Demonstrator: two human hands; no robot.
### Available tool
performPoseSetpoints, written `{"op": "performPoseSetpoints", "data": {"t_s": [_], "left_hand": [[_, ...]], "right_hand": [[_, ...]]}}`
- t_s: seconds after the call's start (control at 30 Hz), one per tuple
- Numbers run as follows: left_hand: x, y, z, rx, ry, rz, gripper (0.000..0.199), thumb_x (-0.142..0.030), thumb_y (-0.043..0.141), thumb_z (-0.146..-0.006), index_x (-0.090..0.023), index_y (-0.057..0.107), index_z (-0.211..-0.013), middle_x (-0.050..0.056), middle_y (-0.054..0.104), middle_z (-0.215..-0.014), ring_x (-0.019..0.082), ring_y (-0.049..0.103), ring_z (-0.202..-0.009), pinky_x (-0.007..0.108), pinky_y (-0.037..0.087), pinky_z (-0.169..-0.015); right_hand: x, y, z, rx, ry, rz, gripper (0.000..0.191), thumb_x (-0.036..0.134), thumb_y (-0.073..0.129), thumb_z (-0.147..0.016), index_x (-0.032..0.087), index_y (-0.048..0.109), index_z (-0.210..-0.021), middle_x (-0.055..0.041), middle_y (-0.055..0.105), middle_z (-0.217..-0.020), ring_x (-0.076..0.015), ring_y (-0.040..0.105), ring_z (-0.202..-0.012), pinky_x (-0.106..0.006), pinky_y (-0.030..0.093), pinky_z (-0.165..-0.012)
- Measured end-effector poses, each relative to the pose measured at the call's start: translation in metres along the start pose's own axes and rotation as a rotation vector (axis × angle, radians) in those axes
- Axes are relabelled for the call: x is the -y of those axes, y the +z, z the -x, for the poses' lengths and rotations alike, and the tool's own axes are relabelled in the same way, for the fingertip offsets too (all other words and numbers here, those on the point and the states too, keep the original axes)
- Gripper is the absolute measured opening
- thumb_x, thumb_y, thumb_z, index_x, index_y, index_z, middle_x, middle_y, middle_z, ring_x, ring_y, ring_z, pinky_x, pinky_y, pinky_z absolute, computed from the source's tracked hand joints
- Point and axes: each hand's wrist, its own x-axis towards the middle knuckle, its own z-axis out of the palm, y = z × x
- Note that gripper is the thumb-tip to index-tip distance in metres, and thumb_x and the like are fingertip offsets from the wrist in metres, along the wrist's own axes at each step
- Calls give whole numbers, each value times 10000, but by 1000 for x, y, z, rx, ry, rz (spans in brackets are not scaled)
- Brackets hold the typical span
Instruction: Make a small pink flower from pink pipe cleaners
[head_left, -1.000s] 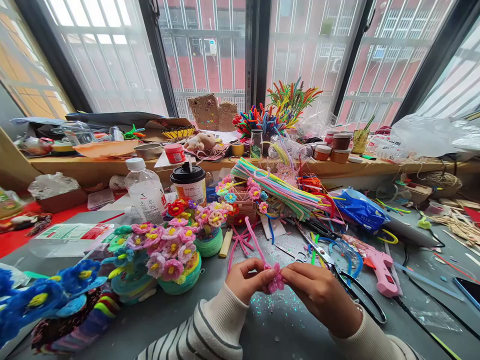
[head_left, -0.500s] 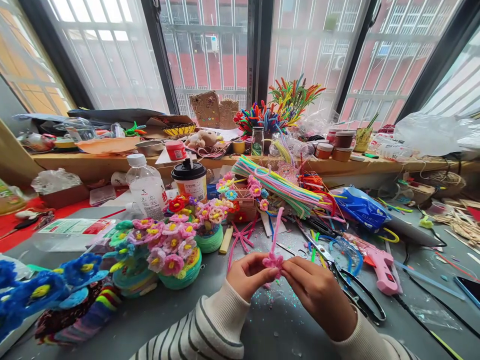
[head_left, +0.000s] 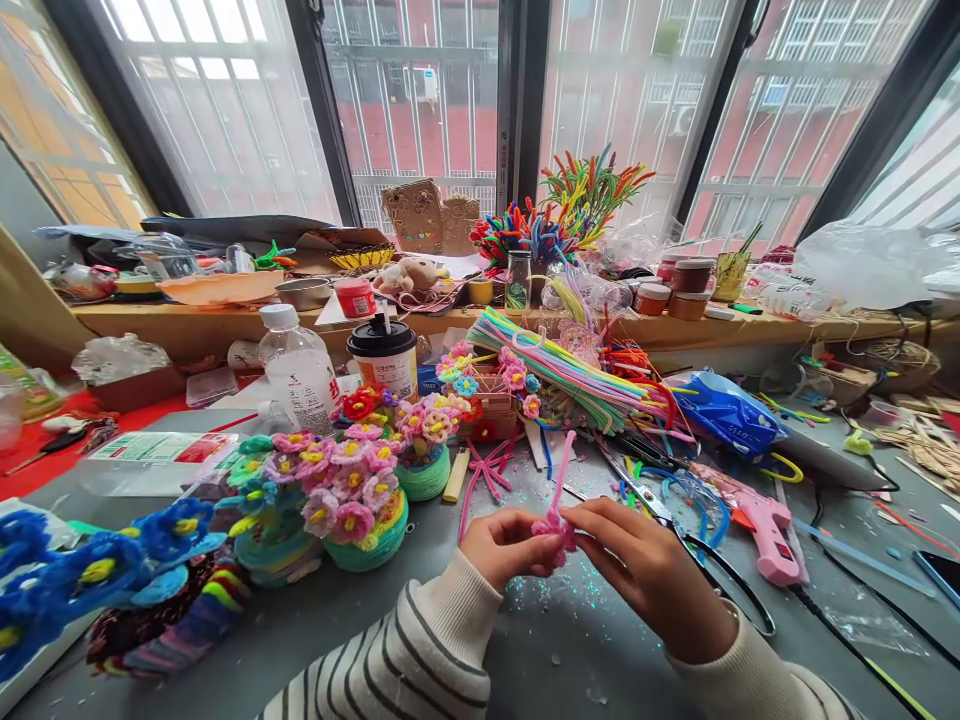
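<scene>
A small pink fuzzy pipe-cleaner piece (head_left: 553,526) with petal-like loops is pinched between my hands, and one straight end points up and away from me. My left hand (head_left: 504,546) grips it from the left with thumb and forefinger. From the right, my right hand (head_left: 637,570) has its fingertips closed on the top right edge of the loops, partly covering them. Silver-blue glitter lies on the grey table (head_left: 555,660) beneath both hands.
Fuzzy flower pots (head_left: 367,540) and a blue flower piece (head_left: 97,570) stand left. Behind are a lidded cup (head_left: 382,365), a bottle (head_left: 296,375) and a pipe-cleaner bundle (head_left: 562,370). Scissors (head_left: 727,580) and a pink glue gun (head_left: 772,540) lie right.
The fingers of my right hand have shifted up over the pink loops, and the piece has turned slightly, its straight end now leaning further right. The whole view has shifted a little.
</scene>
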Motion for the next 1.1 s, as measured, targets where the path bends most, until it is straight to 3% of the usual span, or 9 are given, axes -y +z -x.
{"op": "performPoseSetpoints", "data": {"t_s": [0.2, 0.73, 0.83, 1.0, 1.1], "left_hand": [[0, 0, 1, 2, 2, -68, 254, -266, 720, -419, -94, 595, -558, 40, 637, -505, 93, 542, -448, 202, 409, -453], [-3, 0, 3, 15, -35, -82, 245, -270, 719, -419, -96, 593, -537, 20, 611, -460, 86, 527, -419, 210, 416, -458], [-2, 2, 3, -13, 27, -53, 263, -260, 718, -427, -102, 616, -611, 28, 629, -516, 108, 551, -473, 225, 435, -489], [-7, 3, 4, -110, 262, -81, 286, -217, 708, -456, -142, 641, -724, 13, 644, -617, 126, 574, -587, 227, 456, -575], [-11, 3, 5, -114, 288, -90, 232, -266, 670, -519, -137, 653, -712, 11, 637, -591, 115, 564, -537, 237, 468, -564]], "right_hand": [[-1, 0, 3, 28, 3, 67, 236, 171, 336, -831, 153, 571, -837, -49, 574, -655, -120, 529, -578, -214, 416, -521], [2, 1, 4, 52, -3, 55, 227, 151, 337, -827, 159, 563, -809, -51, 565, -653, -124, 520, -581, -217, 398, -526], [0, -1, 3, 9, 11, 53, 210, 131, 354, -818, 162, 561, -838, -57, 580, -689, -129, 536, -609, -218, 413, -542], [-5, -3, 4, -111, 52, -29, 187, 123, 403, -795, 165, 552, -899, -65, 601, -775, -140, 556, -704, -223, 439, -622], [-5, -3, 4, -101, 87, -98, 186, 124, 423, -783, 180, 559, -896, -56, 601, -796, -138, 557, -724, -220, 444, -636]]}}
